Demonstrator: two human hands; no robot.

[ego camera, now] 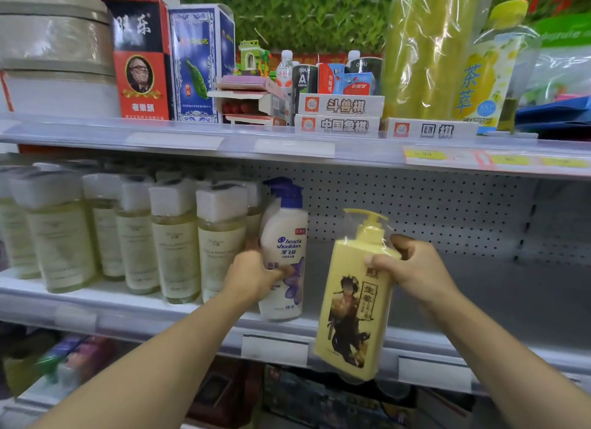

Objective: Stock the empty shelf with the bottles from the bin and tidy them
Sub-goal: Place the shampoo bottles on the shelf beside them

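Landmark: white shampoo bottle (283, 256), blue pump top, standing upright at the front of the middle shelf (479, 300). It is gripped around the lower body by the left hand (252, 276), fingers wrapped across the label. Just left of it, touching or nearly so, a row of clear bottles (179, 240) with white caps is packed down the shelf. Just right of it, the yellow pump bottle (355, 297) is clamped at the shoulder by the right hand (412, 268), thumb behind the neck, fingers across the front. The yellow bottle is wrapped in clear film and is held tilted, base hanging in front of and below the shelf lip, not yet seated. Further right of the white bottle the shelf is bare back to the pegboard (415, 204). The bin is not in view. Judged step: yellow bottle to be set beside the white one. To be done well: base to be lifted clear of the shelf lip before being pushed in, then the bottle brought upright so the pump clears the shelf above. White bottle to be steadied while the neighbour is seated, otherwise it could be knocked into the clear row. Label to be faced forward, front edge lined up with the white bottle. The film looks slippery, so the shoulder grip should be kept firm until the base is flat.
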